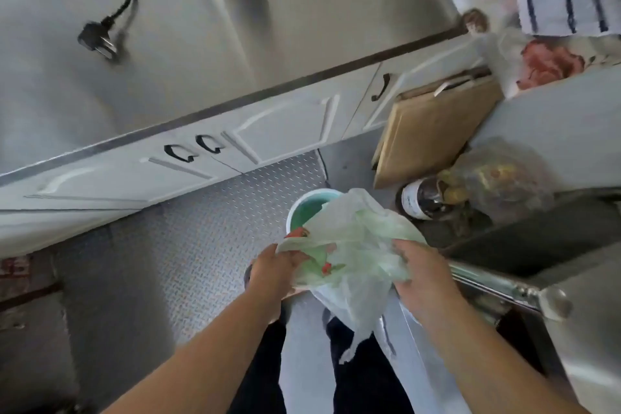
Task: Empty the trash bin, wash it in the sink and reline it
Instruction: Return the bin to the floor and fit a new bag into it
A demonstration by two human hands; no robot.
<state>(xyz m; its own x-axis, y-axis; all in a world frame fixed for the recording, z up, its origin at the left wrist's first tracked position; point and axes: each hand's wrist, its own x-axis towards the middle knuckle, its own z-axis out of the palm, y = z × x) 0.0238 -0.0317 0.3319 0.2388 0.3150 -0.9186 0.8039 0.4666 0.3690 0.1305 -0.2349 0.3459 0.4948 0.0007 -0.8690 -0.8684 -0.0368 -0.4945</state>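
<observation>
A: We see both hands up on the bag. Left hand (pixel 274 267) has fingers curled tight on the near-left edge of the pale green trash bag (pixel 353 245), right hand (pixel 415 274) has fingers closed over its right side. Bag is bunched between the 2 hands, held above the floor.

B: Contents?

A: We make out red and green scraps through the plastic near the left hand. Cannot tell what they are. A loose tail of the bag hangs down toward the near side, in front of the dark trouser legs (pixel 349 363).

B: Bin location?

A: Trash bin (pixel 307 208) stands on the grey tread-plate floor (pixel 201 245), just beyond the hands. White rim, teal inside. The bag covers its right half from this view; we cannot tell whether bag and rim touch.

B: Surroundings?

A: White cabinet doors (pixel 188 158) with 3 black handles run across the far-left side. A black plug (pixel 99 40) on its cord lies on the counter (pixel 201 27) above them. To the right of the bin: a dark bottle (pixel 423 200), a clear bag of produce (pixel 497 178), and flat cardboard (pixel 430 131) leaning against the cabinets. A chrome bar (pixel 504 286) sits just right of the right hand.
</observation>
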